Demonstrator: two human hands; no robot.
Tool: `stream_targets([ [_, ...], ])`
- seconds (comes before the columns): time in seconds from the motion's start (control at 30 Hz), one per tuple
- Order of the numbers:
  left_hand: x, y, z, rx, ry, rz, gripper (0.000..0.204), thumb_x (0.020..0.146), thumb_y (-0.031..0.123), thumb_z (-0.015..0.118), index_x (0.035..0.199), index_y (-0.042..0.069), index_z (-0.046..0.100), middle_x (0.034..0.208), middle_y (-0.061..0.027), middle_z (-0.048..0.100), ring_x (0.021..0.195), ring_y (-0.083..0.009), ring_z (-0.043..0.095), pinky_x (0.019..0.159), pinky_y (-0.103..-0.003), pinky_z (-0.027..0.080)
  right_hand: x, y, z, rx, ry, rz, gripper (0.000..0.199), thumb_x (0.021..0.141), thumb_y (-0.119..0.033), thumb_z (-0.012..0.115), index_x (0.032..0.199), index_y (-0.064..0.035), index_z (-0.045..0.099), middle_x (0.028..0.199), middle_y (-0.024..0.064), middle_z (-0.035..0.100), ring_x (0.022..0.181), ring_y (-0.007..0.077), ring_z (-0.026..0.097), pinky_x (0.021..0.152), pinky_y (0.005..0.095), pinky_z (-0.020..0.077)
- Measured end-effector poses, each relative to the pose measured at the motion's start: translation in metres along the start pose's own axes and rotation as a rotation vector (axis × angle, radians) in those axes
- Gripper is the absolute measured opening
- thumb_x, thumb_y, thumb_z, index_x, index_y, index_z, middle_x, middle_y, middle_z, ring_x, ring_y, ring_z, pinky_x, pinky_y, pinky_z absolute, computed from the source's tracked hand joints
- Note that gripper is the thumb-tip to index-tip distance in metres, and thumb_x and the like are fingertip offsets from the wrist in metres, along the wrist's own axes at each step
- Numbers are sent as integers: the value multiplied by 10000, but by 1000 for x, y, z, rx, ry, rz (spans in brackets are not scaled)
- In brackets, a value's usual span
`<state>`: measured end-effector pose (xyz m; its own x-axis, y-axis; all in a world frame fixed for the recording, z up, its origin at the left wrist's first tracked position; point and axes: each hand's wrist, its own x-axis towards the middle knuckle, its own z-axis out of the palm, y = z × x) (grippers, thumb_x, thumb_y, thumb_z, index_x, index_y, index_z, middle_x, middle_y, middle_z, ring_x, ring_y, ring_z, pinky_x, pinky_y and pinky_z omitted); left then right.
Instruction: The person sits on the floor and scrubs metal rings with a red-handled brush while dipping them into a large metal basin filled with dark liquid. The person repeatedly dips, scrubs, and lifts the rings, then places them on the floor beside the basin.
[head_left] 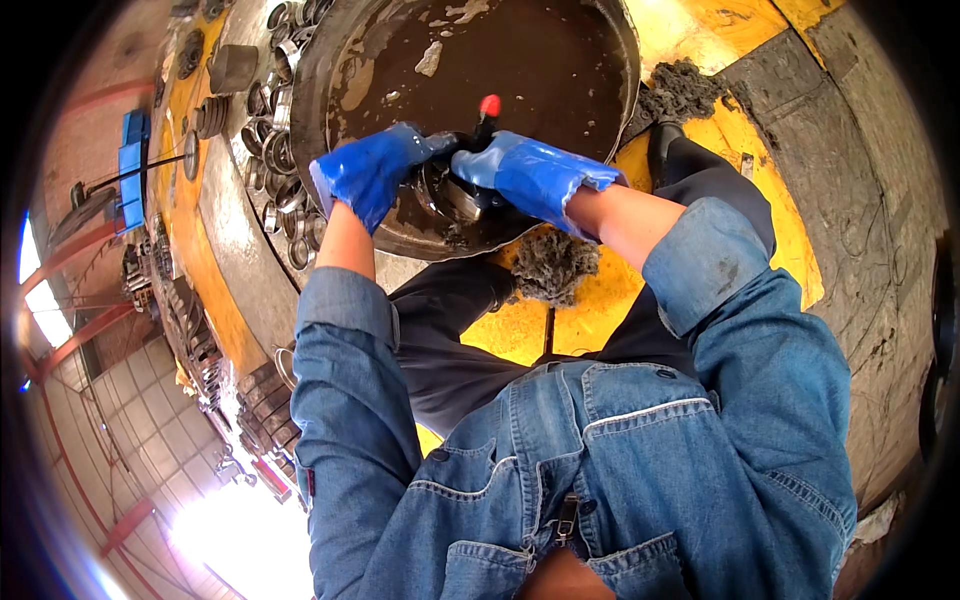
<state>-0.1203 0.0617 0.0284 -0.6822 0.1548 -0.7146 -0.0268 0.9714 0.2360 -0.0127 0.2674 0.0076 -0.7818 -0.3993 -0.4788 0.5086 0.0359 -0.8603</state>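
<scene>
Over the near side of a wide round metal basin (310, 110) of dark, oily liquid, both my gloved hands are close together. My left hand (385, 165), in a wet blue rubber glove, is closed on the side of a shiny metal ring (458, 203). My right hand (525, 175), gloved the same way, is closed around a dark-handled tool with a red tip (488, 107), which sticks up between the hands. The tool's working end is hidden by the gloves and the ring. Dark liquid coats the fingertips.
Many similar metal rings (280, 150) lie piled left of the basin. Dirty grey fibre clumps sit between my legs (555, 265) and at the basin's right (682, 90), near yellow sheeting (790, 235). A blue container (132, 165) stands farther left.
</scene>
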Motion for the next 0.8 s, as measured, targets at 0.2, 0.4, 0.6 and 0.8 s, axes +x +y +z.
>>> stream_targets([
  [0.2, 15, -8, 0, -41, -42, -30, 694, 917, 590, 743, 1171, -56, 736, 933, -177, 745, 841, -234, 691, 758, -384, 530, 39, 27, 30, -948, 110, -219, 428, 892, -468, 675, 1011, -66, 758, 897, 204, 736, 880, 417, 714, 808, 499, 560],
  [0.4, -33, -34, 49, -200, 331, 91, 694, 926, 565, 734, 1198, -73, 718, 1006, -239, 773, 926, -309, 747, 825, -410, 555, 20, 18, -9, 109, -87, 11, 299, 1024, -331, 622, 1055, -59, 741, 829, 36, 710, 708, 172, 634, 682, 335, 498],
  [0.6, -58, -29, 98, -375, 622, -23, 518, 974, 470, 681, 1130, -20, 745, 969, -209, 775, 917, -334, 748, 841, -425, 554, 22, 36, -5, 515, -68, 30, 348, 1015, -384, 635, 1054, -57, 749, 837, 38, 706, 714, 142, 623, 669, 306, 512],
  [0.8, -51, -38, 103, -338, 669, 76, 435, 1008, 423, 687, 1068, -1, 766, 773, -46, 722, 641, -121, 618, 608, -321, 509, 25, 13, 13, -682, 193, -149, 492, 933, -513, 637, 1053, -56, 775, 960, 161, 777, 897, 365, 750, 787, 458, 580],
])
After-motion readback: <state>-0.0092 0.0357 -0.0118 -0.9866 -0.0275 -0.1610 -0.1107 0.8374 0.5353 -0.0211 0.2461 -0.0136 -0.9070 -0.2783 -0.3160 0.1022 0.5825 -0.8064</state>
